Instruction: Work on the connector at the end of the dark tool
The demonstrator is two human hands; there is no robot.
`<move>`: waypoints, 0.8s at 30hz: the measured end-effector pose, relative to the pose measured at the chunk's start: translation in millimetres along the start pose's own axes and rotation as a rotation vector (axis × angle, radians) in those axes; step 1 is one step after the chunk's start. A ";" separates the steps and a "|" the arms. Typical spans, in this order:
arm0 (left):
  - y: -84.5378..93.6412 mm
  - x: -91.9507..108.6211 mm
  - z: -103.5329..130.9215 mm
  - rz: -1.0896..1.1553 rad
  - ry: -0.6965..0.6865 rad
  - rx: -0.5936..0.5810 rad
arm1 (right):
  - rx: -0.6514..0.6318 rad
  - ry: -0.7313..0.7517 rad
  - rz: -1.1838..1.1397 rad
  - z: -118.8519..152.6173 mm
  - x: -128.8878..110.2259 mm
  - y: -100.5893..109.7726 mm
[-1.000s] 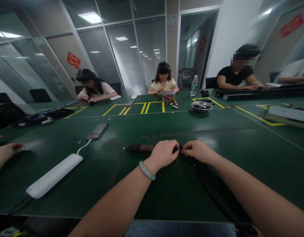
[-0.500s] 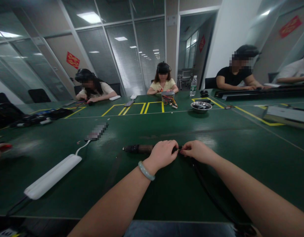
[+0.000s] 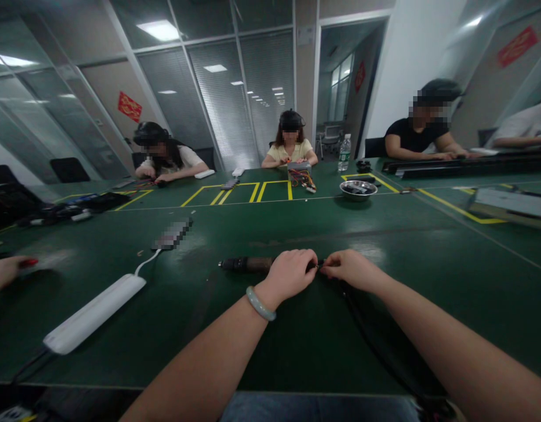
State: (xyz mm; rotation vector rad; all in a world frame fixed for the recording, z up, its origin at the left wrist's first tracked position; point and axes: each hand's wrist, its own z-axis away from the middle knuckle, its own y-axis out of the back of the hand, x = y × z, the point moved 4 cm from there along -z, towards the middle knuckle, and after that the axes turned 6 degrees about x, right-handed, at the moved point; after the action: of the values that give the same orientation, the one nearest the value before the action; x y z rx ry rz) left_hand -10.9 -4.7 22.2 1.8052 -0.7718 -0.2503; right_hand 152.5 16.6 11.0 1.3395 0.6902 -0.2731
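Note:
A dark, straight electric screwdriver (image 3: 246, 265) lies sideways on the green table, its small metal tip pointing left. My left hand (image 3: 292, 271), with a pale bangle at the wrist, is wrapped around its rear part and hides it. Close beside, my right hand (image 3: 351, 268) pinches the end of a black cable (image 3: 362, 328) at the tool's back end. The fingertips of both hands almost meet there, and the joint between cable and tool is too small to make out. From my right hand the cable curves down to the table's front edge.
A white power strip (image 3: 97, 313) lies at left, with a phone (image 3: 172, 234) beyond it. Another person's hand (image 3: 6, 274) holds something red at the left edge. A metal bowl (image 3: 358, 190) of dark parts and a water bottle (image 3: 344, 153) stand farther back. Several people sit around the table.
The other person's hand at the left edge has come farther into view, moving right with the red thing. My own hands have hardly moved.

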 end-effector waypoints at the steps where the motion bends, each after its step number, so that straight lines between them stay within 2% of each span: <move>1: 0.3 0.4 -0.1 0.007 -0.011 0.000 | 0.000 0.001 -0.003 0.2 0.0 0.1; 9: 1.7 0.2 0.1 0.031 0.016 -0.001 | 0.001 0.002 0.008 0.4 -1.5 1.1; 18: 3.0 2.0 0.5 0.064 -0.047 -0.009 | -0.005 -0.016 -0.011 1.2 -2.2 1.1; 24: 2.6 1.3 -0.1 0.027 0.008 -0.016 | -0.007 -0.013 -0.015 1.2 -0.7 0.4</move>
State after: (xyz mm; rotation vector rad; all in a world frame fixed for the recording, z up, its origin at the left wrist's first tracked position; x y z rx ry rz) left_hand -10.9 -5.9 24.9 1.7785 -0.7855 -0.2305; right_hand 152.5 15.4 11.8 1.3257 0.6898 -0.2908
